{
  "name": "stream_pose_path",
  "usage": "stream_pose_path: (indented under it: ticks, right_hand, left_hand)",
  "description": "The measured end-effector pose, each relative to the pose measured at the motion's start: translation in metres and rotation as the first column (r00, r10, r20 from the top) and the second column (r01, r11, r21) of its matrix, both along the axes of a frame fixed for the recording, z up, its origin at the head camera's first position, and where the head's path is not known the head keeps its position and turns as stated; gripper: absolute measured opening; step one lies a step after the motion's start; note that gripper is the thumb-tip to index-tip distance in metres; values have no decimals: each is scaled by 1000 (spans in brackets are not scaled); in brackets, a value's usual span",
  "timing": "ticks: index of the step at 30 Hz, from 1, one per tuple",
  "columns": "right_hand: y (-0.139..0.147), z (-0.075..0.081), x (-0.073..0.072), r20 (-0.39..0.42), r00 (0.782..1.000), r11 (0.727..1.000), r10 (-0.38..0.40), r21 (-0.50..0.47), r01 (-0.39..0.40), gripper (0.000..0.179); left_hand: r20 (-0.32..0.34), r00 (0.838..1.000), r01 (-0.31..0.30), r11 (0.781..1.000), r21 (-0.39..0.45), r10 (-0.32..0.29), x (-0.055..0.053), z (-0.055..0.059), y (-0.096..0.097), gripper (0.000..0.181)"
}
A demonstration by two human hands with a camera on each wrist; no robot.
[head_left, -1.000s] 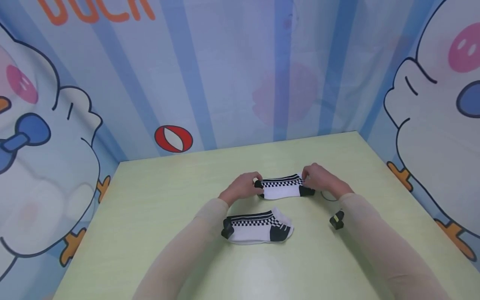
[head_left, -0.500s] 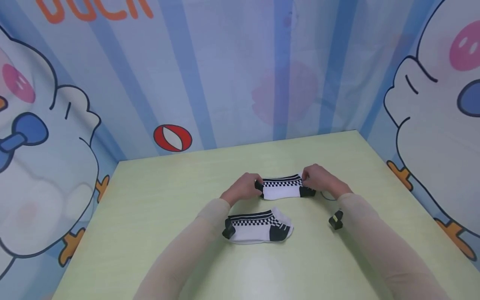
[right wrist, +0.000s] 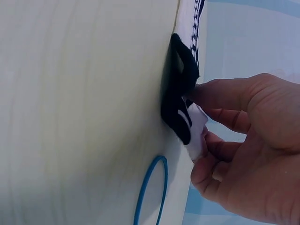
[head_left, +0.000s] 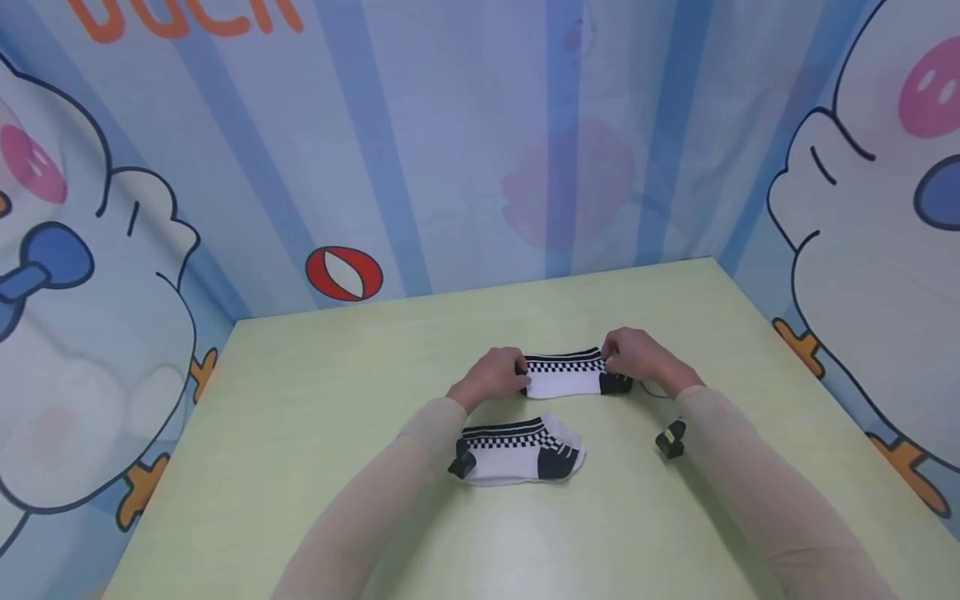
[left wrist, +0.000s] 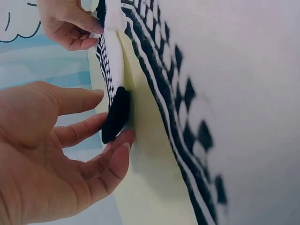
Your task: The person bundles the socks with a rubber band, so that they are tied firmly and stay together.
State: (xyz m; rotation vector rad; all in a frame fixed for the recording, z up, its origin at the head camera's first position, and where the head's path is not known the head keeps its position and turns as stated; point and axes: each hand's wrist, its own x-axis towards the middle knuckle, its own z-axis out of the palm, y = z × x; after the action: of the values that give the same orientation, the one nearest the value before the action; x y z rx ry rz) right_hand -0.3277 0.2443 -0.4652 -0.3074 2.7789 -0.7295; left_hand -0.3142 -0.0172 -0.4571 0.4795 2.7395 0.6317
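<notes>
A white ankle sock (head_left: 564,382) with black toe and heel and a checkered band lies flat on the table. My left hand (head_left: 493,374) is at its toe end. In the left wrist view, the relaxed fingers (left wrist: 89,129) touch the black toe (left wrist: 117,115), and the thumb stands a little apart from it. At the other end my right hand (head_left: 636,353) pinches the white cuff. The right wrist view has this thumb close over the black heel (right wrist: 180,89), fingers curled behind the white edge (right wrist: 197,133). Nearer my body lies a matching sock pair (head_left: 510,462).
The pale yellow-green table (head_left: 337,417) meets a blue striped backdrop (head_left: 465,167) at the back. Cartoon ducks are printed on both sides. A thin blue loop (right wrist: 139,206) lies by my right hand. Small black devices (head_left: 671,439) sit by each wrist.
My left hand has shifted slightly right, covering more of the far sock's toe end. The right hand stays almost where it was, and the nearer socks have not moved.
</notes>
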Motion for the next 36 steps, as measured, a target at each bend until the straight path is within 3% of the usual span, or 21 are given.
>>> stream_pose_path:
  ticks: [21, 29, 36]
  right_hand:
    - [4, -2, 0, 7, 1000, 998, -29, -58, 29, 29]
    - [3, -3, 1, 22, 999, 998, -39, -48, 40, 31]
    - [2, -2, 3, 31, 999, 998, -39, -46, 41, 33]
  left_hand:
    - [21, 1000, -10, 1000, 19, 10, 2, 1, 3, 25]
    - [48, 998, -42, 993, 106, 37, 2, 1, -1, 24]
    - [64, 997, -59, 979, 193, 48, 6, 5, -5, 33]
